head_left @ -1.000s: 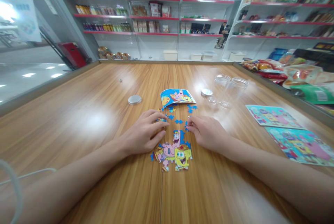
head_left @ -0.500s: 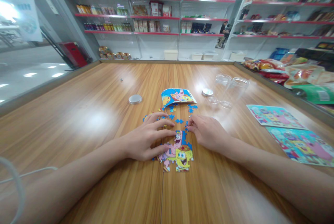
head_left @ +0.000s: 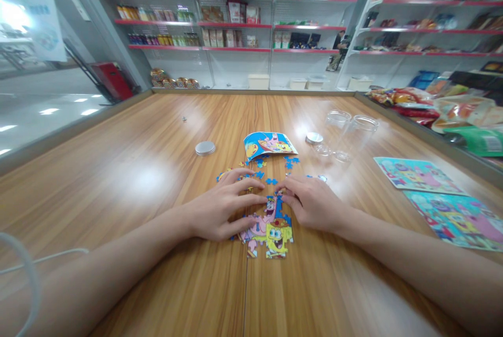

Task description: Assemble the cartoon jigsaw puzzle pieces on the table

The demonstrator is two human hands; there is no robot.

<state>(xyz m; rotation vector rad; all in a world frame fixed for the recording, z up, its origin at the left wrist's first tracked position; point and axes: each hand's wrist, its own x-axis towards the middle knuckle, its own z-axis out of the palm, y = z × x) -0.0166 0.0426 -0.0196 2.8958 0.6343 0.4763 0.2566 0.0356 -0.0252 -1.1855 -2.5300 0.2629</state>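
Observation:
A partly joined cartoon jigsaw (head_left: 275, 235) lies on the wooden table (head_left: 129, 169) in front of me. My left hand (head_left: 222, 208) rests flat on its left side, fingers spread, holding nothing. My right hand (head_left: 312, 203) is at the jigsaw's upper right edge, its fingertips pinched on a small blue puzzle piece (head_left: 280, 194) against the joined part. Loose blue pieces (head_left: 270, 181) lie scattered just beyond both hands. Behind them lies a printed picture sheet (head_left: 269, 144).
A silver lid (head_left: 205, 148) lies at the left, a second lid (head_left: 313, 138) beside two clear jars (head_left: 348, 135) lying at the right. Two finished puzzle boards (head_left: 416, 175) (head_left: 451, 219) lie at the far right, near snack bags (head_left: 456, 111). A white cable (head_left: 39, 261) runs past my left arm.
My left hand slid right and flattened onto the jigsaw. My right hand came down and left, bringing its pinched piece against the jigsaw's top edge.

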